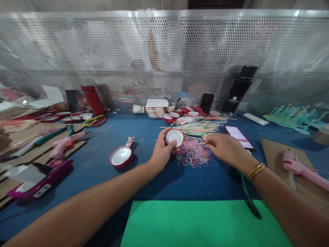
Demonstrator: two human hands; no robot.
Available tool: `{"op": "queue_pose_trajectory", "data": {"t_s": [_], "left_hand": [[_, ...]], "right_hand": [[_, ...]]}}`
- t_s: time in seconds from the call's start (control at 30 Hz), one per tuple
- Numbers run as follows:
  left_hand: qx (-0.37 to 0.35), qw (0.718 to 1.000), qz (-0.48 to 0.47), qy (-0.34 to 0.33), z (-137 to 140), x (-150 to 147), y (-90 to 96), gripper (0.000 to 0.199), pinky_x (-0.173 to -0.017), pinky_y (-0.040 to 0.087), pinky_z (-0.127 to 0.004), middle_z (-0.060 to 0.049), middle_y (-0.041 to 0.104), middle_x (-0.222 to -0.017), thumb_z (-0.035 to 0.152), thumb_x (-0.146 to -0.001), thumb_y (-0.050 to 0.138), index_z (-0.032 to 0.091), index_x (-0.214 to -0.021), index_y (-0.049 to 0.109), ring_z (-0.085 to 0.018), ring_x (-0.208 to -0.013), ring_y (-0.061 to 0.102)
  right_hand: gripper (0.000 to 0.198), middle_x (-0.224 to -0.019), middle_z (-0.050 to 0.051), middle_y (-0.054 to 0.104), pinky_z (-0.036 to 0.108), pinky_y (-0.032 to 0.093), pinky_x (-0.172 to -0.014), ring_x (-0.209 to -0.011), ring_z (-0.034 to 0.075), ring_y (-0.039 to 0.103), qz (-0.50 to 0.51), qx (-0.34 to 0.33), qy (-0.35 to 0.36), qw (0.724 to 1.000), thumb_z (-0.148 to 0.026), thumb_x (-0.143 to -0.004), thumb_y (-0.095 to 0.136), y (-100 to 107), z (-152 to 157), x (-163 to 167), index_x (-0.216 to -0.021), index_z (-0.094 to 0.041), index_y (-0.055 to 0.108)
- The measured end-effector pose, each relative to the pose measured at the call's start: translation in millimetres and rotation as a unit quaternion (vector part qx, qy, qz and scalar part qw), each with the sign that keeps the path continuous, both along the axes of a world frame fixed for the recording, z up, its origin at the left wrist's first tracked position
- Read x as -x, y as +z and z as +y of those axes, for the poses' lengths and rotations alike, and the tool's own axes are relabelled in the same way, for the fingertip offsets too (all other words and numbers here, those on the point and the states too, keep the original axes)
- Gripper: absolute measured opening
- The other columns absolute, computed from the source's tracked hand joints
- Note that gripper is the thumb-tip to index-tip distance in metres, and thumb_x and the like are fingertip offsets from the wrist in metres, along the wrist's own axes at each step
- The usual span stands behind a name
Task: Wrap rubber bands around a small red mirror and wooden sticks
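Observation:
My left hand [161,151] grips a round red-rimmed lid [174,136], its whitish inner side turned up and my thumb lying on it. Just to the right of the lid is a loose heap of small multicoloured rubber bands [194,154]. At that heap's right edge my right hand [223,148], with a gold bracelet at the wrist, has its fingertips pinched together. What is between them is too small to make out. Another red-rimmed lid [120,156] lies on the blue table to the left, with a small pinkish piece [130,141] behind it.
Wooden sticks [203,127] lie behind the rubber bands, with several red-rimmed lids [193,113] farther back. A phone [239,137] rests beyond my right hand. Green pliers [248,195] lie partly on a green sheet [200,223]. Pink glue guns [304,168] flank the table.

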State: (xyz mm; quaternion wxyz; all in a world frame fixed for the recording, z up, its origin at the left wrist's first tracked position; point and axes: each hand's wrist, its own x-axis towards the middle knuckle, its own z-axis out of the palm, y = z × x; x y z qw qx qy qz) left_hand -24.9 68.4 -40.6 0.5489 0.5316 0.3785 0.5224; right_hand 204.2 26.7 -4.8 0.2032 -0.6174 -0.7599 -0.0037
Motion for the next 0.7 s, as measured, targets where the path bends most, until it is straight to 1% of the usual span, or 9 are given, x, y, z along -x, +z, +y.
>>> {"op": "queue_pose_trajectory", "data": {"t_s": [0.1, 0.3, 0.43, 0.57, 0.7], "left_hand": [[-0.009, 1.0, 0.008, 0.005, 1, 1, -1.0, 0.058, -0.053, 0.047, -0.02, -0.005, 0.057, -0.109, 0.02, -0.075, 0.065, 0.023, -0.129, 0.045, -0.007, -0.063, 0.054], [-0.01, 1.0, 0.006, -0.007, 1, 0, 0.2, 0.055, -0.049, 0.045, -0.02, -0.004, 0.059, -0.103, 0.019, -0.076, 0.062, 0.024, -0.128, 0.046, -0.006, -0.056, 0.053], [-0.01, 1.0, 0.001, -0.007, 0, -1, 0.7, 0.055, -0.049, 0.045, -0.02, -0.005, 0.059, -0.105, 0.019, -0.076, 0.062, 0.024, -0.128, 0.047, -0.006, -0.056, 0.052], [-0.011, 1.0, 0.001, -0.004, 0, -1, -0.2, 0.061, -0.051, 0.047, -0.021, -0.005, 0.057, -0.109, 0.019, -0.076, 0.063, 0.028, -0.134, 0.046, -0.006, -0.057, 0.051], [-0.018, 1.0, 0.005, -0.013, 0, -1, -1.3, 0.068, -0.052, 0.048, -0.022, -0.004, 0.058, -0.106, 0.019, -0.077, 0.063, 0.033, -0.14, 0.042, -0.005, -0.055, 0.051]], "right_hand": [[0.012, -0.077, 0.004, 0.07, 0.029, 0.037, -0.067, -0.073, 0.018, 0.06, 0.006, -0.005, 0.018, 1.0, -0.023, -0.081, 0.058, -4, 2, 2, -0.075, -0.023, 0.069], [0.013, -0.08, 0.004, 0.069, 0.029, 0.038, -0.068, -0.074, 0.018, 0.059, 0.005, -0.019, 0.024, 1.0, -0.024, -0.083, 0.057, -1, 2, 10, -0.077, -0.021, 0.068], [0.012, -0.08, 0.004, 0.068, 0.029, 0.039, -0.068, -0.073, 0.018, 0.058, 0.018, -0.036, 0.039, 0.998, -0.024, -0.082, 0.058, -3, 3, 12, -0.076, -0.021, 0.068], [0.011, -0.083, 0.004, 0.069, 0.032, 0.041, -0.075, -0.079, 0.019, 0.06, 0.031, -0.045, 0.068, 0.996, -0.025, -0.081, 0.059, -7, 5, 12, -0.079, -0.022, 0.069], [0.014, -0.085, 0.005, 0.068, 0.034, 0.041, -0.08, -0.086, 0.02, 0.059, 0.027, -0.036, 0.109, 0.993, -0.02, -0.083, 0.057, -7, 3, 14, -0.084, -0.022, 0.07]]}}
